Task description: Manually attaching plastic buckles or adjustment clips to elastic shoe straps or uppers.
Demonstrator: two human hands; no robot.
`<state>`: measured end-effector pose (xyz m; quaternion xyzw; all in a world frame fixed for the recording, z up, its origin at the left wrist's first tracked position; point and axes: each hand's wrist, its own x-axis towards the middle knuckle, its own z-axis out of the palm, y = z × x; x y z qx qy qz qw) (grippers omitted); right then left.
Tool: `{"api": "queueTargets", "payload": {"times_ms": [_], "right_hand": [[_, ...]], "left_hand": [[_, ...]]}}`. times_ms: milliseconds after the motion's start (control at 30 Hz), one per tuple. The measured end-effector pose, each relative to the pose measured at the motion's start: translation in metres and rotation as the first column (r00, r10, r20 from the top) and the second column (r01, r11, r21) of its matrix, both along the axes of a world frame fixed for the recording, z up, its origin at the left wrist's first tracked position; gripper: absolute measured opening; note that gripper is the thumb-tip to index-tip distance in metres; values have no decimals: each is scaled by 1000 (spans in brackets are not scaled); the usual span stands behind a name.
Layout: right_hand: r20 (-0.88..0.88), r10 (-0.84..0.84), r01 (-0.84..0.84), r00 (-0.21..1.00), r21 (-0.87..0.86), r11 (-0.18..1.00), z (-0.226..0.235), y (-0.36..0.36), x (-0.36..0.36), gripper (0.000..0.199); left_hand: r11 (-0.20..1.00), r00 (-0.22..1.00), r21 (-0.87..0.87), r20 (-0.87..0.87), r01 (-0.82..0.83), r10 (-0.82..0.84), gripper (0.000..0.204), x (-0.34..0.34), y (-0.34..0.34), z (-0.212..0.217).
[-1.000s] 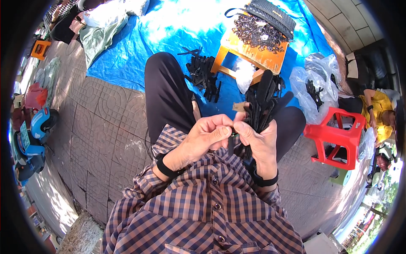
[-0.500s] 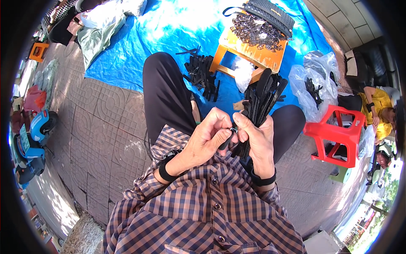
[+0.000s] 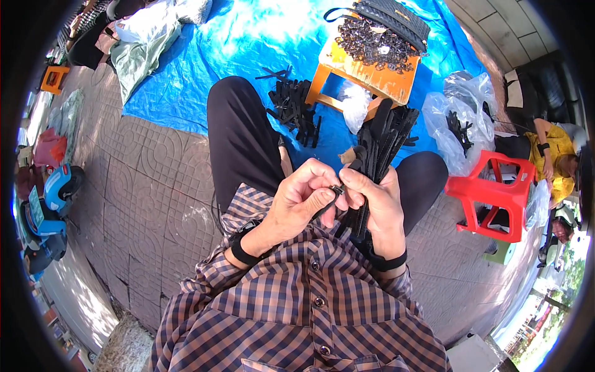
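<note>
My left hand (image 3: 308,197) pinches a small black buckle (image 3: 336,190) with a short black strap end below it. My right hand (image 3: 379,201) is wrapped round a thick bundle of black straps (image 3: 379,139), which fans out above the fist and pokes out beneath it. The right thumb and fingertips meet the buckle too, so both hands touch it in front of my chest. Fingers hide part of the strap at the buckle. A loose pile of black straps (image 3: 296,111) lies on the blue tarp (image 3: 180,80) beyond my left knee.
An orange stool (image 3: 365,77) on the tarp bears a heap of small dark buckles (image 3: 375,43) and a black pouch (image 3: 396,22). Clear plastic bags (image 3: 446,124) lie right of it. A red stool (image 3: 493,192) stands at right, near a person in yellow (image 3: 551,155).
The buckle between my fingertips has tilted and shifted slightly left. The left fingers have spread a little, and the strap bundle in my right hand has turned slightly.
</note>
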<state>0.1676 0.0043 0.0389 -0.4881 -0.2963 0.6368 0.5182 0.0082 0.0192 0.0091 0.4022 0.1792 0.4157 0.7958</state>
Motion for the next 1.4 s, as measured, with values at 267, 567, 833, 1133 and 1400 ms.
{"api": "queueTargets", "payload": {"times_ms": [267,567,833,1133,1400], "right_hand": [[-184,-56,43,981,-75,996,2,-2,-4,14],[163,-2,0,987,11,1000,18,0,-9,8],[-280,-49,33,959,-62,998,17,0,-11,9],[-123,-119,123,985,30,992,17,-3,-17,5],[-21,-183,183,983,39,982,16,-2,-22,9]], "left_hand": [[999,999,-22,39,-33,34,13,-1,-2,-2],[997,996,3,46,-74,74,12,1,-5,-2],[996,995,36,60,-87,85,12,-2,-7,-3],[985,984,34,52,-171,169,12,4,-11,-1],[961,962,60,-13,-271,272,11,7,-16,4]]}}
